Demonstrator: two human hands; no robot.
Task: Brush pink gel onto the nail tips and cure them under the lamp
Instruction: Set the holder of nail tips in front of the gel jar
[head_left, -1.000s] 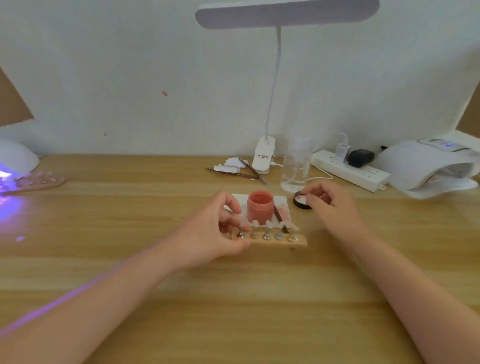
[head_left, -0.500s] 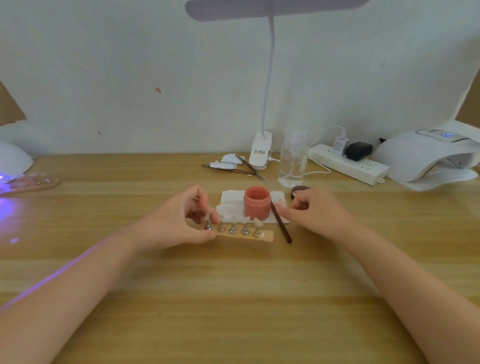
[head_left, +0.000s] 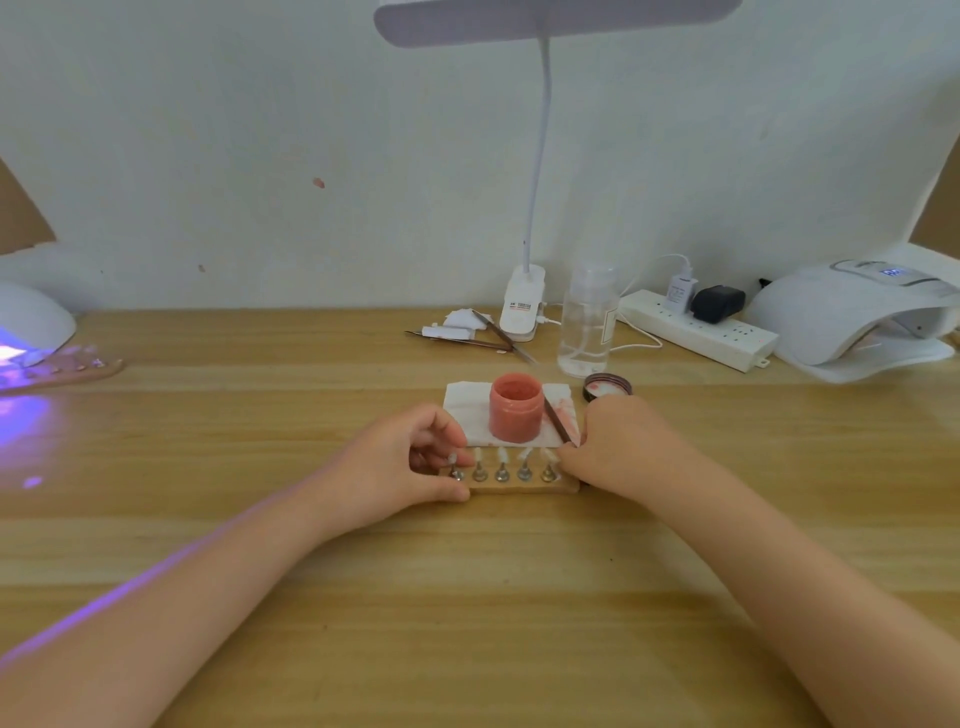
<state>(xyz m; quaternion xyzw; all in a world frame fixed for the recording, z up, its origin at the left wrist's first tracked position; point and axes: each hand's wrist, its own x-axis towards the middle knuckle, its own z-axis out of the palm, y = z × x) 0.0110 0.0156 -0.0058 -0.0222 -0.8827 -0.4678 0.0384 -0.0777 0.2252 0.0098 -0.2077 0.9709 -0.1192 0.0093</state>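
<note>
A wooden holder strip (head_left: 519, 488) carrying several pale nail tips on metal stands lies in front of an open pink gel jar (head_left: 516, 410). My left hand (head_left: 405, 462) grips the strip's left end, thumb at its front edge and fingers curled by the leftmost stand. A thin brown brush (head_left: 556, 418) leans against the jar's right side. My right hand (head_left: 618, 449) pinches the brush's lower end, just beside the strip's right end. Far left, a white curing lamp (head_left: 31, 322) glows purple.
The jar stands on a stained white tissue (head_left: 465, 410), with the jar lid (head_left: 607, 387) behind my right hand. Another strip of tips (head_left: 67, 366) lies at the glowing lamp. Behind are a clear bottle (head_left: 587, 322), tweezers (head_left: 483, 340), a desk lamp base (head_left: 522, 306), a power strip (head_left: 696, 327) and a second curing lamp (head_left: 852, 312).
My right hand left the jar lid, came to the brush beside the jar and now sits at its lower end. My left hand kept hold of the strip.
</note>
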